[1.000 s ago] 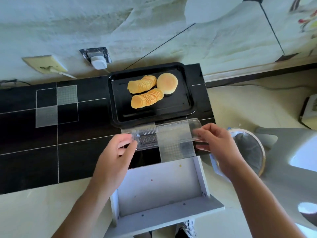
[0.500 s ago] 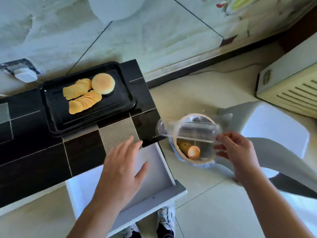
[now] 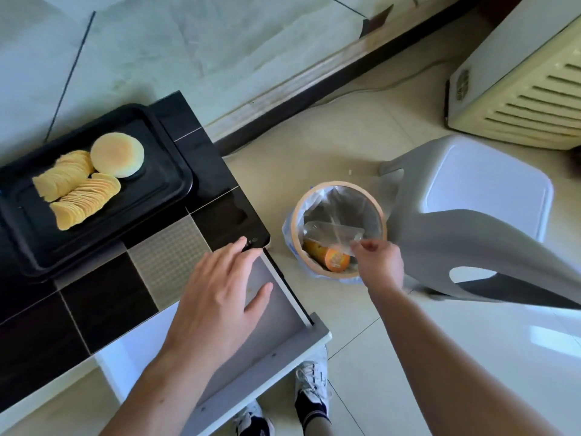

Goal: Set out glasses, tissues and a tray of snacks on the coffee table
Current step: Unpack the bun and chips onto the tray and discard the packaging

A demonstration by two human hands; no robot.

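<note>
A black tray (image 3: 157,196) sits on the black tiled coffee table (image 3: 103,297), at its far right end. Two rows of crisps (image 3: 78,190) and a round bun (image 3: 118,154) lie on the tray. My left hand (image 3: 220,294) hovers flat with fingers spread over the table's corner and its pulled-out white drawer (image 3: 270,363). My right hand (image 3: 380,262) reaches over the round waste bin (image 3: 375,204) on the floor. Its fingertips pinch a corner of a clear plastic snack sleeve (image 3: 330,231) that hangs inside the bin.
An orange snack can (image 3: 330,258) lies in the bin. Right of the bin stands a grey plastic stool (image 3: 471,196). A cream vented appliance (image 3: 518,89) is at the far right by the wall. My shoes (image 3: 311,382) are below the drawer.
Both hands held the clear sleeve over the table. The left hand let go and stayed over the drawer. The right hand carried the sleeve right and lowered it into the bin.
</note>
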